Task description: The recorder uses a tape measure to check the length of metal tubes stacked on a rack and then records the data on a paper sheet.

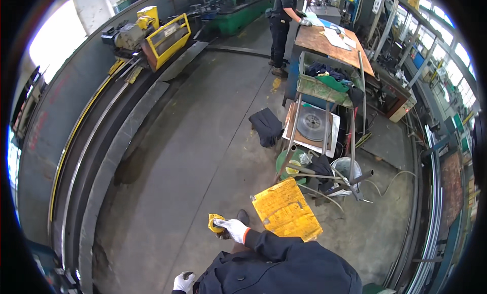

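My right hand [233, 230], in a white glove with an orange cuff, is closed around a small, boxy yellow device [214, 223] in front of my body. Its exact kind cannot be made out. The glove covers part of it, and a dark part shows beneath. Low at the bottom edge is my left hand [183, 282], in a white glove with dark patches, beside my dark jacket [274, 273]. Its fingers are partly hidden, so I cannot see whether they hold anything. A worn yellow board or box top [287, 209] lies to the right of my right hand.
A metal stand carries a green tub [324, 88] of cloths; a bucket [346, 173] and projecting pipes [350, 185] are below. Dark cloth [266, 127] lies on the floor. Rails [91, 136] with a yellow-framed machine [165, 40] run left. Another person [282, 27] stands at a worktable [309, 40].
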`<action>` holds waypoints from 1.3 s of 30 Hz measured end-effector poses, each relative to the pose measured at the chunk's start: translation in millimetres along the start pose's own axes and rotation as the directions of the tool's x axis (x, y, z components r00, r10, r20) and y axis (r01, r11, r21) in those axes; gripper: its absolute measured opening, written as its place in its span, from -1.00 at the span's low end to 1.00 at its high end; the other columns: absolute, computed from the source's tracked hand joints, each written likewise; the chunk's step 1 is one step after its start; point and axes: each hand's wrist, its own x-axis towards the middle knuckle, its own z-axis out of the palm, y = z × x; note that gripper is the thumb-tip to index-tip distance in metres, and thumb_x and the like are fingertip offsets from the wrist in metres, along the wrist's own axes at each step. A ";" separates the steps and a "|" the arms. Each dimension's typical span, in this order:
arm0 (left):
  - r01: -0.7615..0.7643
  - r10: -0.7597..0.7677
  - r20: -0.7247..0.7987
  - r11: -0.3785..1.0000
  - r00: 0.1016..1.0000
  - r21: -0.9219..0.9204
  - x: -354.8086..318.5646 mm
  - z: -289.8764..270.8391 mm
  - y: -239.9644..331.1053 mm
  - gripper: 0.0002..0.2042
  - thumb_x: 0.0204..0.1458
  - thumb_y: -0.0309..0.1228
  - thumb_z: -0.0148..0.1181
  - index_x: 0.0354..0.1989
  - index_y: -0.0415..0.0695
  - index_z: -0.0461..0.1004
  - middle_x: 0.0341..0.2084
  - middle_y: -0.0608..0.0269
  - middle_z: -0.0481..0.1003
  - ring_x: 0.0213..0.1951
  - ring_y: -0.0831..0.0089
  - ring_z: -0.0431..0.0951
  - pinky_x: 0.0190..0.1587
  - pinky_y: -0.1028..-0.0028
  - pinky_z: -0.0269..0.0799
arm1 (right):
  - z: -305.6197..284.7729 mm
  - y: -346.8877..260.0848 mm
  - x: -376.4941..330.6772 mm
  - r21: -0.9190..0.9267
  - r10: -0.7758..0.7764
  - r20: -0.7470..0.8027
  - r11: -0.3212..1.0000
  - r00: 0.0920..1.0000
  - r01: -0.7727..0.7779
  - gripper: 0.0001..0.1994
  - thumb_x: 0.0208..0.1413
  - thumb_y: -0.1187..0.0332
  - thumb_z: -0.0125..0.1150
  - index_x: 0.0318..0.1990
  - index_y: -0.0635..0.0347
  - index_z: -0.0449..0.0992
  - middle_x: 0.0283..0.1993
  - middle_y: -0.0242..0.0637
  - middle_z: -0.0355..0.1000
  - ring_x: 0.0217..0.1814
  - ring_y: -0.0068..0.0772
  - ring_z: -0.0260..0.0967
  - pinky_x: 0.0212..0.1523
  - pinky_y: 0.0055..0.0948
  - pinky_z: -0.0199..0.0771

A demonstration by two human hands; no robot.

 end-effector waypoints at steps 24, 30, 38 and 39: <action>-0.293 0.057 0.449 0.829 0.892 0.477 625.2 -235.4 361.3 -0.70 0.05 -0.22 0.24 -0.14 -0.09 0.72 -0.37 0.02 0.69 -0.31 0.16 0.72 -0.17 0.28 0.62 | -58.4 -446.9 227.9 0.232 -0.273 -0.600 0.840 0.752 0.491 -0.57 0.20 0.11 0.45 0.02 0.29 0.58 -0.16 -0.21 0.61 -0.34 -0.31 0.62 -0.38 -0.42 0.66; -0.546 0.302 0.466 0.598 0.831 0.587 777.9 -286.6 530.7 -0.71 0.09 -0.22 0.18 -0.15 -0.05 0.72 -0.20 0.01 0.68 -0.10 0.04 0.68 0.00 0.22 0.59 | -65.8 -526.2 258.1 0.115 -0.353 -0.702 0.801 0.618 0.588 -0.56 0.20 0.09 0.43 -0.01 0.33 0.59 -0.19 -0.22 0.62 -0.36 -0.32 0.61 -0.39 -0.43 0.63; -0.678 0.364 0.597 0.568 0.715 0.466 881.3 -257.9 679.5 -0.67 0.08 -0.23 0.18 -0.05 -0.08 0.69 -0.12 0.01 0.67 -0.03 0.03 0.66 0.07 0.25 0.57 | -122.5 -631.4 316.6 0.088 -0.322 -0.782 0.791 0.533 0.606 -0.57 0.20 0.06 0.43 -0.02 0.28 0.60 -0.22 -0.21 0.62 -0.45 -0.35 0.59 -0.47 -0.46 0.61; -0.685 0.360 0.609 0.565 0.707 0.461 896.0 -253.9 693.5 -0.66 0.08 -0.22 0.19 -0.05 -0.08 0.69 -0.12 0.01 0.67 -0.03 0.04 0.67 0.07 0.25 0.56 | -133.4 -649.9 325.2 0.085 -0.316 -0.798 0.785 0.513 0.614 -0.57 0.20 0.06 0.43 -0.03 0.26 0.59 -0.24 -0.22 0.61 -0.46 -0.37 0.59 -0.49 -0.47 0.60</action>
